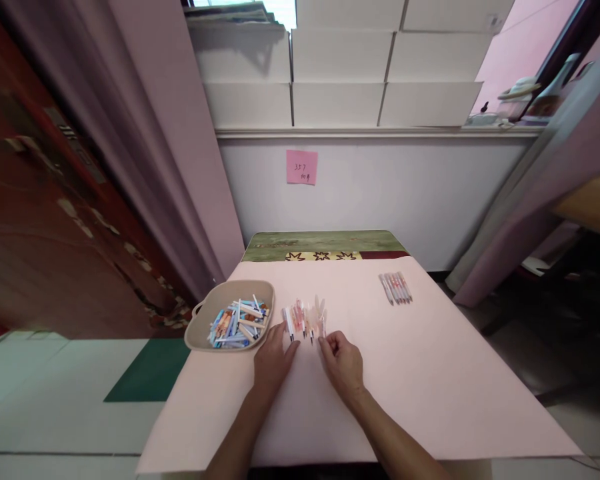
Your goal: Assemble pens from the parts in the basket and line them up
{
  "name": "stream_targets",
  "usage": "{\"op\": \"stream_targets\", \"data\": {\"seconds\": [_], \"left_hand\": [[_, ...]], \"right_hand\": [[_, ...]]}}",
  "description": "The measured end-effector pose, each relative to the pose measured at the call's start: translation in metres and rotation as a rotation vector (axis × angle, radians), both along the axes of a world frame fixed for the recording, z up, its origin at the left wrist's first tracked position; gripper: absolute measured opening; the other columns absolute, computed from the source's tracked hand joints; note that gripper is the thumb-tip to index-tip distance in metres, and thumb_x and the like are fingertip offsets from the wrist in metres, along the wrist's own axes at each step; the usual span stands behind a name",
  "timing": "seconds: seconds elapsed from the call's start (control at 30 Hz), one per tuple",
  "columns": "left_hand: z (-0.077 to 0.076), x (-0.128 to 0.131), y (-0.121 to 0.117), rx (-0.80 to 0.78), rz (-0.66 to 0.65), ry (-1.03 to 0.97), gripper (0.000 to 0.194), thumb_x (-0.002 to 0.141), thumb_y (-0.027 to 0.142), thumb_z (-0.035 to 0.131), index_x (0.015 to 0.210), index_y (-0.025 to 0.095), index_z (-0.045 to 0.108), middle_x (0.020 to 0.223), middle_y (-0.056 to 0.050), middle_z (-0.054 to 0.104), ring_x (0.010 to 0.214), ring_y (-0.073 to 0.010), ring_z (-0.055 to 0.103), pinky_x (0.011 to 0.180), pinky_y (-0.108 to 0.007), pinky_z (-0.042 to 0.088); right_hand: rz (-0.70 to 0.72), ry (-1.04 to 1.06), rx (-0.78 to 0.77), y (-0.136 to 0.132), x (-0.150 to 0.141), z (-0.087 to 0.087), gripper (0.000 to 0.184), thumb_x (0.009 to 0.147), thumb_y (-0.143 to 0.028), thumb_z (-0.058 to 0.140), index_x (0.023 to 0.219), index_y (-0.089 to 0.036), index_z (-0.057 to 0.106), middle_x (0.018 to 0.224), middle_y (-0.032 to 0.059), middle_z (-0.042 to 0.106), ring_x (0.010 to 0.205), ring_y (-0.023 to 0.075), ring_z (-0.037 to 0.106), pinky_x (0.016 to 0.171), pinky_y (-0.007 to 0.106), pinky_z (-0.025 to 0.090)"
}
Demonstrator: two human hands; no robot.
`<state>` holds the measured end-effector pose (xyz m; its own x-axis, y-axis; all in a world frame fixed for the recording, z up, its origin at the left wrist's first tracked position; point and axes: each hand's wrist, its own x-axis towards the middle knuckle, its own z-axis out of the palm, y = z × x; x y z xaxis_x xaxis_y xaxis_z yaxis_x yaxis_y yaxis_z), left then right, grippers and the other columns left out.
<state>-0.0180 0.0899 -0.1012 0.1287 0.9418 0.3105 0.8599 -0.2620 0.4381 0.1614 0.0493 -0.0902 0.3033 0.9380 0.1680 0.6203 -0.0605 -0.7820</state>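
Observation:
A loose row of slim pens (305,319), whitish, pink and clear with some dark tips, lies on the pale pink table cover between my two hands. My left hand (270,360) rests at the row's left end, thumb and index finger apart, touching the outermost pens. At the right end, my right hand (345,365) has its fingers curled, with thumb and index finger at the lower end of a pinkish pen (323,323). Left of my left hand stands a beige basket (196,337) holding many mixed pens (237,325), blue, white, cream and orange.
Farther right on the table cover (430,380) lies a neat row of similar pens (395,289). Behind the table is a white wall with a pink note (301,167). White boxes (340,60) are stacked above a ledge. A reddish door (40,220) is at left.

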Motion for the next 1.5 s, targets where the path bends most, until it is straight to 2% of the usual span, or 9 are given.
{"op": "stream_targets", "data": {"seconds": [0.13,0.33,0.6,0.77,0.93,1.03,1.13,1.27,1.5], "left_hand": [[0.0,-0.007,0.001,-0.029,-0.047,-0.028,0.051,0.083,0.024,0.051,0.133,0.017,0.043,0.133,-0.01,0.054,0.123,-0.0221,0.049,0.103,-0.035,0.038],[0.005,-0.003,0.007,-0.115,0.046,0.021,0.062,0.082,0.025,0.049,0.141,0.014,0.034,0.139,-0.013,0.05,0.128,-0.0232,0.046,0.106,-0.036,0.036],[0.015,0.007,0.019,-0.141,0.016,0.057,0.059,0.083,0.015,0.043,0.141,0.017,0.037,0.14,-0.009,0.05,0.122,-0.0217,0.052,0.104,-0.035,0.038],[0.005,0.007,0.025,-0.038,-0.005,-0.003,0.052,0.086,0.014,0.037,0.138,0.017,0.043,0.136,-0.009,0.055,0.123,-0.0203,0.052,0.105,-0.035,0.037],[-0.004,0.001,0.023,0.062,0.041,-0.075,0.041,0.089,0.02,0.036,0.127,0.012,0.05,0.124,-0.013,0.061,0.117,-0.0227,0.055,0.102,-0.039,0.039],[0.006,0.005,0.025,0.079,0.036,-0.136,0.034,0.09,0.024,0.038,0.118,0.014,0.054,0.109,-0.011,0.065,0.105,-0.0225,0.06,0.093,-0.037,0.045],[0.026,0.019,0.036,0.063,0.02,-0.117,0.022,0.09,0.03,0.042,0.099,0.017,0.058,0.093,-0.008,0.064,0.091,-0.0215,0.061,0.082,-0.034,0.047],[0.048,0.045,0.055,-0.083,0.08,0.035,0.02,0.089,0.033,0.045,0.099,0.019,0.056,0.096,-0.008,0.061,0.083,-0.0205,0.06,0.072,-0.031,0.045],[0.05,0.062,0.075,-0.273,0.087,-0.02,0.022,0.092,0.025,0.037,0.097,0.017,0.057,0.093,-0.012,0.063,0.083,-0.0232,0.063,0.072,-0.033,0.044]], "right_hand": [[-0.006,0.014,0.004,0.0,0.001,0.0,0.034,0.088,-0.049,0.045,0.07,-0.022,0.053,0.052,-0.0042,0.054,0.049,0.0131,0.05,0.05,0.023,0.027],[-0.013,0.055,0.026,0.002,0.002,-0.001,0.032,0.088,-0.048,0.045,0.072,-0.022,0.055,0.054,-0.0031,0.056,0.051,0.0146,0.051,0.052,0.023,0.03],[-0.074,0.321,0.021,0.01,0.006,-0.006,0.041,0.085,-0.046,0.047,0.107,-0.014,0.06,0.057,0.0006,0.063,0.052,0.0172,0.059,0.051,0.024,0.039],[0.012,0.25,-0.112,0.015,0.011,-0.004,0.036,0.085,-0.046,0.048,0.1,-0.016,0.061,0.056,-0.0002,0.064,0.047,0.0155,0.059,0.048,0.023,0.039],[0.066,0.143,-0.177,0.032,0.026,0.004,0.03,0.086,-0.044,0.048,0.077,-0.019,0.062,0.055,0.0002,0.064,0.048,0.0134,0.058,0.052,0.023,0.038],[0.075,0.067,-0.191,0.049,0.034,0.011,0.027,0.084,-0.04,0.052,0.07,-0.019,0.061,0.057,0.0012,0.066,0.058,0.014,0.061,0.057,0.023,0.037],[0.079,0.008,-0.212,0.063,0.034,0.015,0.02,0.08,-0.036,0.058,0.069,-0.02,0.061,0.057,0.001,0.065,0.059,0.0148,0.06,0.057,0.023,0.035],[0.068,-0.078,-0.267,0.065,0.027,0.017,0.014,0.069,-0.03,0.068,0.076,-0.02,0.061,0.059,0.0016,0.066,0.058,0.0162,0.059,0.055,0.023,0.032],[0.095,-0.171,-0.315,0.058,0.027,0.013,0.013,0.071,-0.023,0.06,0.083,-0.02,0.059,0.064,0.002,0.066,0.06,0.016,0.059,0.054,0.023,0.031]]}}
